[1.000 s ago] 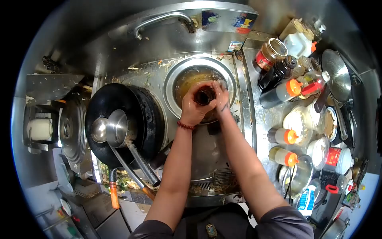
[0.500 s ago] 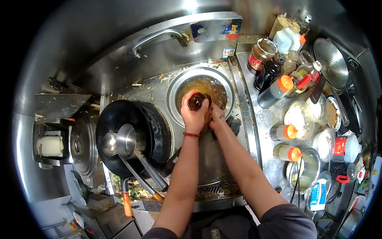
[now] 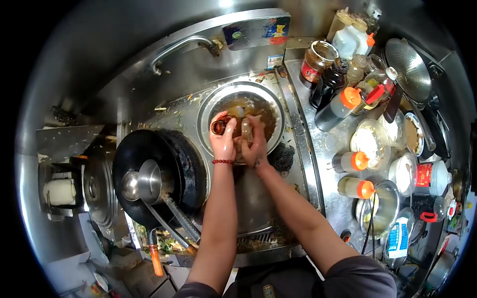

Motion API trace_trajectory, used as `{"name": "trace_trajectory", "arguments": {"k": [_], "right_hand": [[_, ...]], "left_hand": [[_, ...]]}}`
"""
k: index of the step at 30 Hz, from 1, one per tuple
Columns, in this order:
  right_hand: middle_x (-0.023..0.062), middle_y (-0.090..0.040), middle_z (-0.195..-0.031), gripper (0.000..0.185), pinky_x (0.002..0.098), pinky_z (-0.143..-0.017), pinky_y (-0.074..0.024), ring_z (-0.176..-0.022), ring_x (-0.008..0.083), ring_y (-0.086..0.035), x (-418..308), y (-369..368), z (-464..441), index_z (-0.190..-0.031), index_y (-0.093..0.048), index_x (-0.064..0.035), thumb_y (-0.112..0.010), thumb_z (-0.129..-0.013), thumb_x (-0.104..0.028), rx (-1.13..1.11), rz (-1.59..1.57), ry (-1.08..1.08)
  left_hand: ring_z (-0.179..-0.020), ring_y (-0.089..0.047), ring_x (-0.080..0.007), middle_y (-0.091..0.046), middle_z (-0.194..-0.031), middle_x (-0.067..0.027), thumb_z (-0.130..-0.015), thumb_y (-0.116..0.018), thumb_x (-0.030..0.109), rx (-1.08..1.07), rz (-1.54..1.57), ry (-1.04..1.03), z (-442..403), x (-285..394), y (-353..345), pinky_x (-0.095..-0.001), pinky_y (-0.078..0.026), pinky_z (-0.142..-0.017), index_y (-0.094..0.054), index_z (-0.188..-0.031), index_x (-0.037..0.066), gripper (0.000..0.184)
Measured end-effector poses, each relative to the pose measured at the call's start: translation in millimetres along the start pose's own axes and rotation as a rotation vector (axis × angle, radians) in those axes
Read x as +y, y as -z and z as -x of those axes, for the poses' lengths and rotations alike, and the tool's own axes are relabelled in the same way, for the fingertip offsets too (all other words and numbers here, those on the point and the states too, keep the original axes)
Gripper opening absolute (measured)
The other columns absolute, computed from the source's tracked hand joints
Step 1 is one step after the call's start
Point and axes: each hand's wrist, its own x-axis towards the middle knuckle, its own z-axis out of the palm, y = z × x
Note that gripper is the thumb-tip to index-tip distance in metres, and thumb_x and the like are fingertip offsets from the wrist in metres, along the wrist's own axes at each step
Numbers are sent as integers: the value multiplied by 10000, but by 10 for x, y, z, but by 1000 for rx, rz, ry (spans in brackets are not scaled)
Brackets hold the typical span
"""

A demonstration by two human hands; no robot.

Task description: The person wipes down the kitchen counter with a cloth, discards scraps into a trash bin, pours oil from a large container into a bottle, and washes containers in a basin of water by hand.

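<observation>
Left hand (image 3: 223, 142), red bead bracelet (image 3: 222, 161) at the wrist: fingers curled round a brown vessel (image 3: 220, 126), round, its open mouth turned up to the view, held over the left side of a metal basin (image 3: 205, 107). Right hand (image 3: 254, 144): beside the left, over the same basin, fingers bent about a pale, blurred shape (image 3: 247, 128); whether they grip it cannot be told. Basin: round, wide-rimmed, containing cloudy brownish liquid with bits in it, set on a metal worktop (image 3: 189, 111) strewn with food scraps. Dark scouring mesh (image 3: 282, 158): just beside the basin, lower right. Black wok (image 3: 134, 149): left of the basin, wooden-ended handle (image 3: 155, 260) toward the wearer; two metal ladles (image 3: 150, 181) resting across it. Metal pot lid (image 3: 99, 191): farther left. Curved faucet (image 3: 181, 47): at the back wall. Right-hand counter (image 3: 325, 149): red-labelled jar (image 3: 314, 67), dark bottle (image 3: 334, 82), large orange-capped squeeze bottle (image 3: 338, 109) and two smaller squeeze bottles (image 3: 350, 161); perforated strainer (image 3: 407, 72); metal bowl (image 3: 390, 198), chopsticks (image 3: 370, 223) leaning at its near side
</observation>
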Motion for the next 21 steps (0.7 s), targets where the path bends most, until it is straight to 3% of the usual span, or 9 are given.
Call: {"name": "trace_trajectory", "arguments": {"k": [3,5,7,9,11,16,18,19,21], "right_hand": [[179,-514,-1142,617,410,-971,-369,-1103,376,-476,-65,132,-124,-1262,-384,-54,-555,-670,-25,43,-30,80],[167,-520,-1116,634,429,-923,-394,-1092,385,-471,36,283,-137,-1264,-391,-63,-599,-665,-67,-393,134,-156],[173,-543,-1051,662,414,-841,-436,-1008,362,-511,-75,578,-243,-1240,-445,-68,-722,-659,-223,-670,453,49],[172,-535,-1059,622,434,-838,-433,-986,361,-513,171,652,-373,-1212,-487,-87,-740,-664,-236,-567,681,174],[179,-526,-1135,585,434,-897,-417,-1055,365,-500,282,384,-719,-1219,-509,-110,-733,-692,-230,-342,598,-64],[227,-509,-1219,424,383,-917,-437,-1113,356,-511,1212,-703,-1149,-1125,-563,-74,-675,-735,-195,-468,689,239],[224,-593,-1076,331,384,-879,-463,-1016,356,-574,1988,-1141,-1299,-1018,-607,-53,-649,-742,-232,-725,474,-397],[190,-639,-890,292,378,-808,-482,-901,344,-611,1446,-902,-1213,-943,-627,-39,-623,-763,-269,-812,463,-223],[179,-601,-790,219,365,-675,-459,-808,332,-603,1008,-681,-999,-923,-555,-37,-614,-760,-172,-544,171,-49]], "left_hand": [[-886,-560,-136,-570,-1001,-38,-831,-625,41,-38,50,40,239,202,-52,-279,-511,-673,-528,-1145,74,331],[-957,-538,-135,-568,-1057,-56,-801,-648,-8,70,-56,-148,384,261,-60,-257,-439,-843,-539,-1106,1,325],[-979,-524,-135,-559,-1059,-53,-789,-671,18,95,-153,-193,551,402,-77,-264,-423,-870,-545,-1090,-17,329],[-968,-518,-137,-557,-1047,-62,-775,-693,38,95,-264,-236,706,529,-62,-267,-416,-870,-554,-1064,-25,328],[-920,-525,-116,-542,-1034,-50,-799,-670,33,72,-457,-385,821,621,-34,-248,-439,-826,-536,-1093,-20,328],[-963,-519,-145,-540,-1046,-66,-799,-684,87,112,-522,-348,1109,766,-98,-280,-410,-890,-537,-1084,-19,338],[-986,-527,-177,-544,-1081,-92,-764,-709,70,84,-527,-396,1191,780,-75,-297,-413,-897,-539,-1096,-10,381],[-1000,-533,-203,-548,-1094,-116,-740,-724,61,74,-513,-373,1255,831,-67,-306,-418,-896,-539,-1096,-2,406],[-995,-532,-183,-540,-1107,-116,-739,-729,58,37,-435,-224,1373,978,-58,-290,-428,-883,-523,-1123,-3,440]]}}
